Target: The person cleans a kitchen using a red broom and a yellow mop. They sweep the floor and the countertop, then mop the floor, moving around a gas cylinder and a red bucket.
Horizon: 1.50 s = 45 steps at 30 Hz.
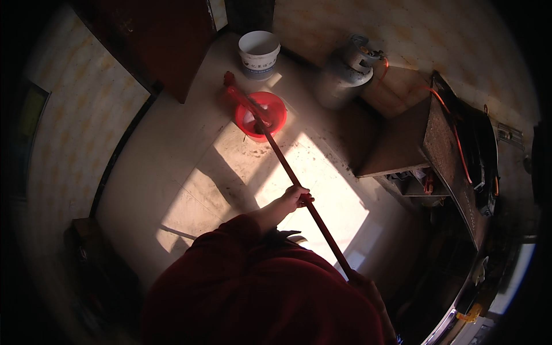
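My left hand grips the middle of a long dark red pole. At the pole's near end, by my right hip, my right hand is wrapped around it in deep shadow. The far end of the pole carries a long red head, a mop's or a broom's, which I cannot tell. This head lies slantwise over a round red bucket on the floor, and its outer end sticks out past the rim at the upper left. Something pale shows inside the bucket, partly hidden by the head.
A white plastic pail with writing stands behind the bucket. To its right is a grey gas cylinder with an orange hose running to a black stove on a brown cabinet. A dark red door juts in at upper left. Dirt specks the sunlit floor.
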Tool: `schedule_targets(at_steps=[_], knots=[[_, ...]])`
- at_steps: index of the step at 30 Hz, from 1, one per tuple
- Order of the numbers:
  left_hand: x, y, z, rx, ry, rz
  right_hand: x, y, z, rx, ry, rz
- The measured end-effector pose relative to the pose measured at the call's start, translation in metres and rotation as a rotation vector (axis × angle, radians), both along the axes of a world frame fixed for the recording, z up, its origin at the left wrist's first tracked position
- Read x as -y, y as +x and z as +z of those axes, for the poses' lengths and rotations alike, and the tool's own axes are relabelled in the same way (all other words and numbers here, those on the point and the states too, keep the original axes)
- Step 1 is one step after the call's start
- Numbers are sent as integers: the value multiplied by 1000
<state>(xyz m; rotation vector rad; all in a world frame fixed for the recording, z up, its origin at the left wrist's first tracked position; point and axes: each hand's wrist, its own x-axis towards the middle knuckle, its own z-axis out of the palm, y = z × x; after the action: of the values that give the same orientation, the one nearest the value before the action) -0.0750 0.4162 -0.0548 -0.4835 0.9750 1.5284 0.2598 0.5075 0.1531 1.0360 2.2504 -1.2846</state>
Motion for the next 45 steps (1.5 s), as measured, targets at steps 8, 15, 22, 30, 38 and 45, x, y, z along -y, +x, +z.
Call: schedule_targets(at_steps=[8, 15, 22, 30, 38, 45], knots=[[11, 4, 3, 39, 148, 20, -8, 21, -8, 20, -91, -72], [-6, -4, 6, 41, 151, -103, -9, 43, -22, 97, 149, -72], [-31, -15, 8, -1, 134, -82, 2, 17, -40, 381, 442, -121], [4, -44, -37, -378, -162, -429, 13, -83, -94, 203, 338, 230], [144, -26, -67, -407, -302, -368, -27, -62, -110, -167, 418, 537], [177, -29, -34, -407, -412, -387, -11, -110, -174, 107, 381, 443]])
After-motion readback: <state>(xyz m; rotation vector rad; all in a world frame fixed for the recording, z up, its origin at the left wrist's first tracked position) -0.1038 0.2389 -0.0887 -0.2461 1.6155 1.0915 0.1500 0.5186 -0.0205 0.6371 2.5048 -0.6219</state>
